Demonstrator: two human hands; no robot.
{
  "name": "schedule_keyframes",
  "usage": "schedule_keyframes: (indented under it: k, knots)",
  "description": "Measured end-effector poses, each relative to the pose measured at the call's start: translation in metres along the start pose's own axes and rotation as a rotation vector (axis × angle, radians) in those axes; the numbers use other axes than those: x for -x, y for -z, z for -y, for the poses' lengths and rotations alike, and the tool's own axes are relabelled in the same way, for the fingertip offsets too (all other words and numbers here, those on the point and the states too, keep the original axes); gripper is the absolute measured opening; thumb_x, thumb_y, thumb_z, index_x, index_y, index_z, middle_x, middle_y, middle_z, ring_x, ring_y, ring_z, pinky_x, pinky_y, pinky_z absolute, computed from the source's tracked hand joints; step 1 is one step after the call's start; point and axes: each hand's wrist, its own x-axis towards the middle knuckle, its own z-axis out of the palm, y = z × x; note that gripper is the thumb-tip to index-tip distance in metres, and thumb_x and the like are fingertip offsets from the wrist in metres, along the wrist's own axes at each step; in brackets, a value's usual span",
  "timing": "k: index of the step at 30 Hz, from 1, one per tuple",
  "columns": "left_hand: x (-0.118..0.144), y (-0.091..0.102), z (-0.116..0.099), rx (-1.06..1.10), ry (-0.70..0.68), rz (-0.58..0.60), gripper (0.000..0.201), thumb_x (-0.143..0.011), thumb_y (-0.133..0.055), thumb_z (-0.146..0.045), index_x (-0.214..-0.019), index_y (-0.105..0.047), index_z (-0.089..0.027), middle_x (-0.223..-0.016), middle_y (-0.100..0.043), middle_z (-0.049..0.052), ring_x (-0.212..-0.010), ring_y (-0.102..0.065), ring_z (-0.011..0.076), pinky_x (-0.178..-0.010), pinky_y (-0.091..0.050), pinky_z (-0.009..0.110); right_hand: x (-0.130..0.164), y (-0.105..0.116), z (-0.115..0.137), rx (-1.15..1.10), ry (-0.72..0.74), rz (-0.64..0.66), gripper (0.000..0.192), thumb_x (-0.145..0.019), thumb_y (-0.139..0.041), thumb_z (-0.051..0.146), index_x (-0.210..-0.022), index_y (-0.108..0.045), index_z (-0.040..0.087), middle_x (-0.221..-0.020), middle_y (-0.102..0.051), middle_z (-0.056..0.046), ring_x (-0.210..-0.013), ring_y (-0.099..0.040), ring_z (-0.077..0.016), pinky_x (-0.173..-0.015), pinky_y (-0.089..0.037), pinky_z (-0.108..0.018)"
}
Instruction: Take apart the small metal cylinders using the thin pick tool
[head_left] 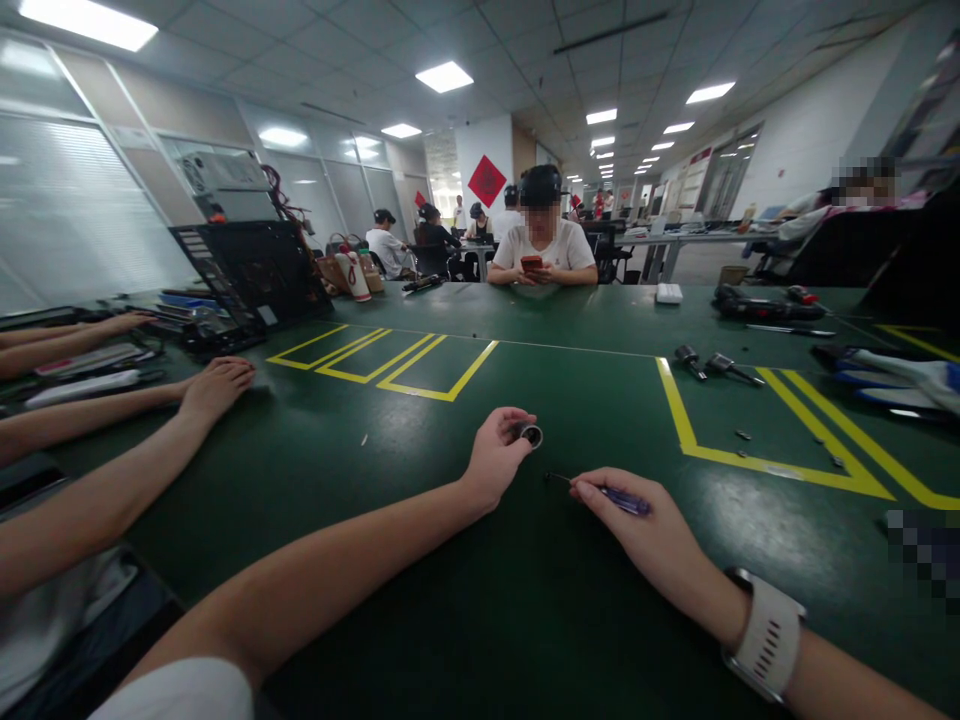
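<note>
My left hand [496, 457] rests on the green table [420, 520] and pinches a small round silver-rimmed part [531, 435] between thumb and fingers. My right hand [646, 528], with a white watch [763, 634] on its wrist, grips a small purple-handled screwdriver [619, 498]. The screwdriver's thin tip points left, just below the round part and not touching it. Both hands lie close together near the table's middle.
Other people's arms [187, 395] lie on the table at the left, beside an open black computer case [251, 275]. Yellow tape outlines [780, 465] hold loose screws and two short drivers [709, 365]. A person with a phone [541, 245] sits opposite.
</note>
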Motion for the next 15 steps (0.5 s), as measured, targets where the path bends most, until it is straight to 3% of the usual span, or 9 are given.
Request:
schedule_keyframes:
  k: [15]
  knots:
    - [0.014, -0.006, -0.013, 0.017, 0.038, 0.095, 0.029, -0.067, -0.058, -0.001, -0.092, -0.05, -0.015, -0.103, -0.06, 0.007, -0.088, -0.062, 0.0173, -0.079, -0.054, 0.037, 0.0, 0.0, 0.001, 0.053, 0.068, -0.024, 0.021, -0.083, -0.053, 0.035, -0.082, -0.068, 0.021, -0.082, -0.069, -0.004, -0.078, -0.064, -0.0191, -0.071, -0.05, -0.032]
